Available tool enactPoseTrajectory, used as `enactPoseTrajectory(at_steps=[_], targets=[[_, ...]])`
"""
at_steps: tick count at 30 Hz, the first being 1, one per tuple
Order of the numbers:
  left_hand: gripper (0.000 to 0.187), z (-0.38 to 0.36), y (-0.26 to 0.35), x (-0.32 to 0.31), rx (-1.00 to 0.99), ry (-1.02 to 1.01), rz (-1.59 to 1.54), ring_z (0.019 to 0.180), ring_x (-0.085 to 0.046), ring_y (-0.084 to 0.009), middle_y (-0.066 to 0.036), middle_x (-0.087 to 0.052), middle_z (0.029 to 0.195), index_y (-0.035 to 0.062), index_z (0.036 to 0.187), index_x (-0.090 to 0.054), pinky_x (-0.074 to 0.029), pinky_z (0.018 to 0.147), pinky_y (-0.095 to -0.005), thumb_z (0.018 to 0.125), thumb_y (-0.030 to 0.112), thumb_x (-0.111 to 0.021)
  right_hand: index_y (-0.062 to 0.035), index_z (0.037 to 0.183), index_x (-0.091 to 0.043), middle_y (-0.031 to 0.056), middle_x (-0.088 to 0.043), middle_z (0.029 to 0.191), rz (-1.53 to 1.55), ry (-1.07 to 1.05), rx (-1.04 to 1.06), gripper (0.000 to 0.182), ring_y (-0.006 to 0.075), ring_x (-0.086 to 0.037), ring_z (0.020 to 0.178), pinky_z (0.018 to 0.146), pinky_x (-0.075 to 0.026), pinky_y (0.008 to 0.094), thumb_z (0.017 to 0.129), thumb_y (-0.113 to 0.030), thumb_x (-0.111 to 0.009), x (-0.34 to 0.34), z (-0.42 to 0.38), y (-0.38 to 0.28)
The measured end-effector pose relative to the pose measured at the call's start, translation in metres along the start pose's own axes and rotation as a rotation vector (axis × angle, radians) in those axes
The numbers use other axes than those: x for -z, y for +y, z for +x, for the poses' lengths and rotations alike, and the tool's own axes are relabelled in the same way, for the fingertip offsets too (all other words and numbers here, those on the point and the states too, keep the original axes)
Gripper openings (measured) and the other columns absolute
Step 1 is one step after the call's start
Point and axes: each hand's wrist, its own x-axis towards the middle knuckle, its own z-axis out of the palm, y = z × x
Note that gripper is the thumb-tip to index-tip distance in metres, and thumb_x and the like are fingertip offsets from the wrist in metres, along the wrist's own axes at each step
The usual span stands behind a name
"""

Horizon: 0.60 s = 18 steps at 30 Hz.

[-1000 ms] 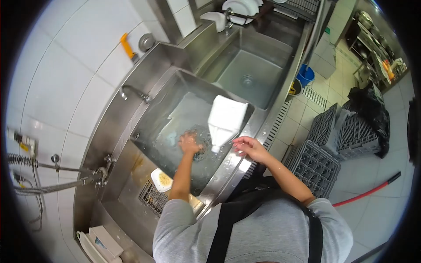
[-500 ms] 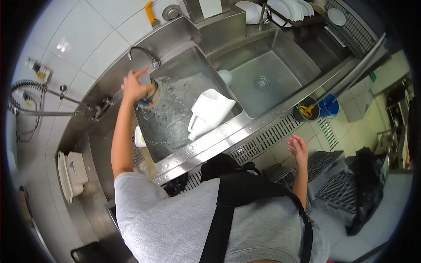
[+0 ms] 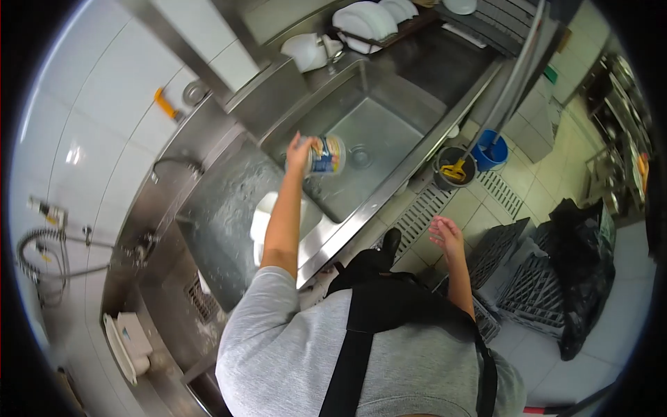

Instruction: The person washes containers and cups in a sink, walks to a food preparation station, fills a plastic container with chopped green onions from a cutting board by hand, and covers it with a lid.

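Note:
My left hand grips a round container with a blue and yellow label and holds it above the right sink basin, near the divider. Below my left forearm a white plastic jug, partly hidden by the arm, lies in the water-filled left basin. Off to the right, past the sink's front edge, my right hand hangs over the floor with its fingers apart and nothing in them.
White plates stand in a rack behind the right basin. A grey bucket with a yellow tool and a blue bucket are on the floor. Dark crates stand at the right. A faucet is at the left basin's back.
My left hand has carried the container from the left basin rightward to above the right one. The view has shifted to the right. My right hand stays empty.

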Motion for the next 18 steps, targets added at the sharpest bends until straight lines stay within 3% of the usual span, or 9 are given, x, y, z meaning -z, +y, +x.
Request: enactPoseTrajectory(at_steps=[2,4,6,9,11,12,14,15,18], targets=[[0.075,0.0,-0.034,-0.047,0.21,0.122,-0.074,0.096,-0.056,-0.0239,-0.017,-0.057,0.109,-0.0048,0.125,-0.044,-0.046,0.083,-0.0347,0.063,0.025,-0.074,-0.0077,0.109,-0.056,0.0035,-0.06,0.098,-0.014,0.044,-0.05,0.025,0.0151,-0.058,0.087,0.072,-0.048,0.0297,0.088,-0.022,-0.054,0.017,0.012,-0.015],[0.074,0.036,-0.113,-0.072,0.408,0.024,-0.394,0.094,-0.056,-0.0255,-0.018,-0.056,0.109,-0.0043,0.124,-0.045,-0.047,0.08,-0.0367,0.062,0.025,-0.074,-0.0081,0.108,-0.056,0.0032,-0.06,0.098,0.017,0.091,-0.031,0.024,0.0158,-0.058,0.087,0.072,-0.048,0.0307,0.088,-0.022,-0.055,0.039,0.028,-0.027],[0.075,0.051,-0.156,-0.108,0.528,0.12,-0.444,0.094,-0.057,-0.0277,-0.019,-0.054,0.112,-0.0065,0.123,-0.043,-0.047,0.081,-0.0402,0.062,0.026,-0.074,-0.0087,0.107,-0.056,0.0024,-0.059,0.097,0.027,0.162,-0.039,0.023,0.0156,-0.058,0.087,0.071,-0.048,0.031,0.088,-0.021,-0.054,0.062,0.043,-0.044],[0.076,0.036,-0.105,-0.163,0.617,0.212,-0.391,0.105,-0.052,-0.0314,-0.02,-0.046,0.122,0.0032,0.126,-0.043,-0.044,0.087,-0.0459,0.062,0.029,-0.074,-0.0091,0.106,-0.057,0.0016,-0.058,0.096,0.016,0.264,-0.065,0.023,0.0149,-0.058,0.086,0.071,-0.047,0.0301,0.088,-0.023,-0.054,0.092,0.074,-0.066],[0.075,0.052,-0.089,-0.197,0.496,0.237,0.777,0.115,-0.043,-0.0343,-0.016,-0.038,0.13,0.0174,0.128,-0.045,-0.039,0.093,-0.0483,0.06,0.032,-0.075,-0.0097,0.106,-0.057,0.0012,-0.059,0.095,-0.021,0.363,-0.121,0.025,0.0139,-0.058,0.085,0.068,-0.047,0.0295,0.087,-0.025,-0.056,0.113,0.099,-0.079],[0.075,0.065,-0.083,-0.212,0.49,0.215,0.783,0.115,-0.043,-0.0343,-0.016,-0.038,0.13,0.0174,0.128,-0.045,-0.039,0.093,-0.0483,0.06,0.032,-0.075,-0.0097,0.106,-0.057,0.0012,-0.059,0.095,-0.012,0.383,-0.118,0.025,0.0139,-0.058,0.085,0.068,-0.047,0.0295,0.087,-0.025,-0.056,0.121,0.111,-0.087],[0.085,0.088,-0.074,-0.223,0.249,-0.239,1.228,0.122,-0.035,-0.0353,-0.009,-0.032,0.135,0.0288,0.131,-0.042,-0.036,0.097,-0.0481,0.054,0.04,-0.077,-0.0096,0.106,-0.057,0.0014,-0.059,0.094,-0.064,0.359,-0.124,0.025,0.014,-0.058,0.084,0.067,-0.047,0.0297,0.086,-0.025,-0.057,0.138,0.135,-0.103],[0.088,0.098,-0.074,-0.234,0.098,-0.227,1.357,0.118,-0.04,-0.0357,-0.007,-0.038,0.133,0.027,0.13,-0.044,-0.036,0.096,-0.0476,0.049,0.041,-0.077,-0.0096,0.106,-0.057,0.0014,-0.059,0.094,-0.064,0.365,-0.13,0.025,0.014,-0.058,0.084,0.067,-0.047,0.0297,0.086,-0.025,-0.057,0.147,0.149,-0.109],[0.083,0.122,0.006,-0.262,0.173,-0.297,1.287,0.114,-0.046,-0.0343,-0.01,-0.044,0.129,0.0278,0.125,-0.051,-0.037,0.095,-0.0473,0.047,0.041,-0.076,-0.0091,0.106,-0.057,0.0016,-0.059,0.095,-0.098,0.355,-0.119,0.025,0.014,-0.059,0.084,0.066,-0.047,0.0292,0.086,-0.025,-0.057,0.171,0.193,-0.135]])
